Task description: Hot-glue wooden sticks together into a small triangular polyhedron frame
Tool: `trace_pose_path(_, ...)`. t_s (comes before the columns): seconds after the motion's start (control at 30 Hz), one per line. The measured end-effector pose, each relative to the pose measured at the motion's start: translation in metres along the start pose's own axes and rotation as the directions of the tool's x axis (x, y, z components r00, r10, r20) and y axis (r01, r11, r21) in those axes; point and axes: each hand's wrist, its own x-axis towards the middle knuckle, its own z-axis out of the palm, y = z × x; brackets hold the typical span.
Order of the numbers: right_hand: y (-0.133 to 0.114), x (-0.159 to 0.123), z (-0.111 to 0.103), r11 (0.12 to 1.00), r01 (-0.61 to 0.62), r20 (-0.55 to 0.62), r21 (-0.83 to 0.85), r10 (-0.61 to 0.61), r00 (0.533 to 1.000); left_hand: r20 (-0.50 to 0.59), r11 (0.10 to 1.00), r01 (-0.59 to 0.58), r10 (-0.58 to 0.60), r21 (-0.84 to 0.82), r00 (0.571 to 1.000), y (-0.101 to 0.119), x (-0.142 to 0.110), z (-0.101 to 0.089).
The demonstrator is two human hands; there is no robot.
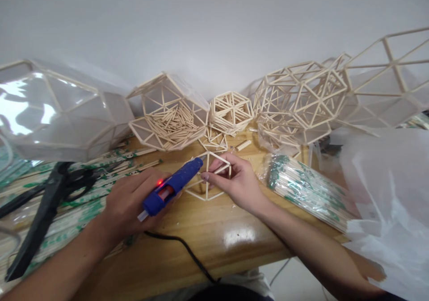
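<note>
My left hand (132, 200) is wrapped round a blue hot glue gun (174, 185) whose red light is on; its nozzle points at the top of a small frame of wooden sticks (208, 182) lying on the wooden table (208, 238). My right hand (234, 180) pinches that frame from the right, fingers closed on its sticks. The gun's black cord (182, 247) runs back over the table's front edge.
Large black shears (43, 202) lie at the left on packs of sticks. Several stick-built polyhedra (231, 111) stand along the wall, one (170, 113) filled with loose sticks. A wrapped stick bundle (301, 189) and white plastic bags (392, 202) lie at the right.
</note>
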Motion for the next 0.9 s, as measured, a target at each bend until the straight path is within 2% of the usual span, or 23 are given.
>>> trace_pose_path(0.37, -0.003, -0.001, 0.000, 0.999, 0.008, 0.000, -0.049, -0.008, 1.000, 0.006, 0.997, 0.052, -0.052, -0.054, 0.999, 0.000, 0.000, -0.001)
trace_pose_path(0.63, -0.001, 0.000, -0.001, 0.997, 0.026, 0.009, -0.071, -0.025, 1.000, 0.023, 0.996, 0.087, -0.087, 0.009, 0.996, -0.001, -0.002, 0.000)
trace_pose_path(0.9, 0.002, -0.001, -0.001, 0.996, 0.011, 0.026, -0.093, -0.008, 1.000, -0.031, 0.975, 0.199, -0.203, -0.096, 0.979, -0.006, -0.009, -0.001)
